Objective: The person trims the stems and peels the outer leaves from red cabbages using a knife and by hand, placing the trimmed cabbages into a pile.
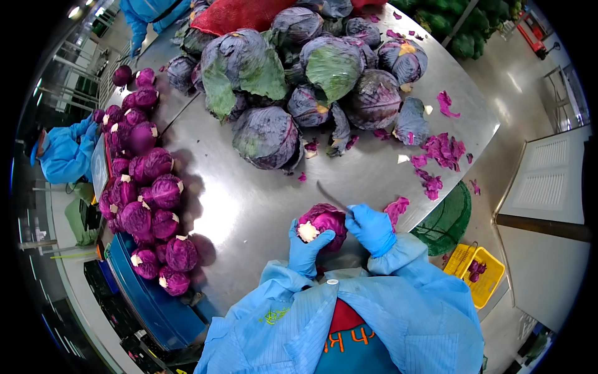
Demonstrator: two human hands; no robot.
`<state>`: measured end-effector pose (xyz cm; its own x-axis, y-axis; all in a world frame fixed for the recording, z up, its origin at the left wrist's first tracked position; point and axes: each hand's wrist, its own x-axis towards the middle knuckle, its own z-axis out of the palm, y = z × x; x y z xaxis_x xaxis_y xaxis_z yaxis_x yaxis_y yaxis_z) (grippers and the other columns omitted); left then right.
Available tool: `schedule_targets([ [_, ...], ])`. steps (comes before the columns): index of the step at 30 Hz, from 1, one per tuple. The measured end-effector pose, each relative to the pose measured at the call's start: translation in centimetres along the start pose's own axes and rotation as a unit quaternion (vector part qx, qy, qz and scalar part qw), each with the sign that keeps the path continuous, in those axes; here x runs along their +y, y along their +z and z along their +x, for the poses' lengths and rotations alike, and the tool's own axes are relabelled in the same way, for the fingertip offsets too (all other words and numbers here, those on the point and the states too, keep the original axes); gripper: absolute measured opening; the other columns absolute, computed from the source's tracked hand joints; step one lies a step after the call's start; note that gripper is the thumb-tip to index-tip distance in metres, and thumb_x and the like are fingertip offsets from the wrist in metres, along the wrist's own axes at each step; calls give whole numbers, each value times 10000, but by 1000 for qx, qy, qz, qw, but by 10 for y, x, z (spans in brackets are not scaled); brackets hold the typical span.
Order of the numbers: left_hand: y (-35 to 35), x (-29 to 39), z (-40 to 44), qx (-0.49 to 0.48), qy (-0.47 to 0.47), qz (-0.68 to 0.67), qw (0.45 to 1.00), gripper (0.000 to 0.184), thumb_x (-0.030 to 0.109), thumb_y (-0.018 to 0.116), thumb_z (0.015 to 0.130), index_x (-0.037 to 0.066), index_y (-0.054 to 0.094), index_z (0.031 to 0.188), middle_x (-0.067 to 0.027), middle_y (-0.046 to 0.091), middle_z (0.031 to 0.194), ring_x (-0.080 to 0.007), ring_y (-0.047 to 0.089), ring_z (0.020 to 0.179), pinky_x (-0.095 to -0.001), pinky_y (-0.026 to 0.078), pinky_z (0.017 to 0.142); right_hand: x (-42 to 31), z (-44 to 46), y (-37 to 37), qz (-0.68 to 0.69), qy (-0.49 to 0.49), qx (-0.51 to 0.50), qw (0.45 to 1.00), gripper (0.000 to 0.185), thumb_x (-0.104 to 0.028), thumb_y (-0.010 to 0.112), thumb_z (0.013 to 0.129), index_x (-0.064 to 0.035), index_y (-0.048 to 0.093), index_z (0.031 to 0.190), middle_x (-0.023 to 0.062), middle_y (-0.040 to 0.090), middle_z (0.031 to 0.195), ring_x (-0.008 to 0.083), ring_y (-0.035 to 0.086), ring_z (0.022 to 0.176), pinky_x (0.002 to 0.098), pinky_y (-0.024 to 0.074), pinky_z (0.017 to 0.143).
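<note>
My left hand [306, 250], in a blue glove, grips a red cabbage [330, 223] from its left and near side. The cabbage's pale cut stem faces up and left, beside my thumb. In my right hand [371, 228], gloved too, is a knife [331, 196] with its thin dark blade angled up and left, apart from the cabbage. My fingers hide the knife's handle. Just right of my right hand lies a loose purple leaf [397, 209]. Beyond my hands, a large untrimmed cabbage [266, 138] rests on the metal table [230, 206].
Untrimmed cabbages [330, 65] are heaped at the far side beneath a red mesh sack [240, 15]. Trimmed cabbages [137, 215] line the left edge. Leaf scraps [443, 149] lie right. A yellow basket [489, 280] and green basket [445, 215] stand below the right edge. Co-workers in blue [68, 149] are left.
</note>
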<state>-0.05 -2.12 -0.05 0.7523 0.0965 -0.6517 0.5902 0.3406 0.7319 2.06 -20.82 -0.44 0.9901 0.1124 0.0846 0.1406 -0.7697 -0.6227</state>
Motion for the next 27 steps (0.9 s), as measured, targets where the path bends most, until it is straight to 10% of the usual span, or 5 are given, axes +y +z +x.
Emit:
schedule_targets([
  [6, -21, -7, -3, -74, 36, 6, 997, 1162, 78, 919, 555, -3, 191, 1457, -170, 433, 1340, -266, 503, 1192, -397, 448, 1010, 15, 27, 9, 444, 258, -25, 858, 217, -274, 629, 919, -64, 618, 866, 20, 575, 663, 103, 533, 508, 263, 432, 473],
  [18, -32, 11, 8, -186, -7, -29, 982, 1076, 17, 875, 585, 15, 253, 1463, -130, 458, 1372, -256, 494, 1235, -395, 420, 1045, 47, 59, -86, 567, 303, 275, 715, 172, -276, 627, 921, -106, 633, 950, -14, 529, 643, 64, 454, 449, 209, 347, 387],
  [23, -37, 21, 15, -225, -47, -89, 969, 962, -35, 801, 621, 41, 312, 1446, -114, 488, 1364, -253, 489, 1252, -407, 383, 1074, 52, 35, -63, 485, 337, 251, 767, 158, -151, 626, 902, -78, 626, 1042, -17, 524, 675, 57, 426, 457, 188, 328, 387],
  [26, -40, 12, 18, -215, -62, -145, 964, 967, -33, 795, 614, 39, 307, 1446, -125, 480, 1372, -273, 481, 1263, -417, 372, 1085, 19, 0, -13, 476, 351, 57, 804, 288, -80, 690, 851, -46, 612, 1126, 29, 661, 1113, 51, 521, 731, 197, 462, 691],
  [27, -38, 11, 17, -215, -46, -143, 965, 976, -27, 796, 610, 35, 301, 1448, -130, 476, 1374, -280, 478, 1266, -422, 370, 1088, 7, -4, 1, 461, 313, 8, 830, 353, -120, 744, 823, -37, 607, 1138, 6, 652, 1004, 53, 495, 734, 207, 444, 710],
])
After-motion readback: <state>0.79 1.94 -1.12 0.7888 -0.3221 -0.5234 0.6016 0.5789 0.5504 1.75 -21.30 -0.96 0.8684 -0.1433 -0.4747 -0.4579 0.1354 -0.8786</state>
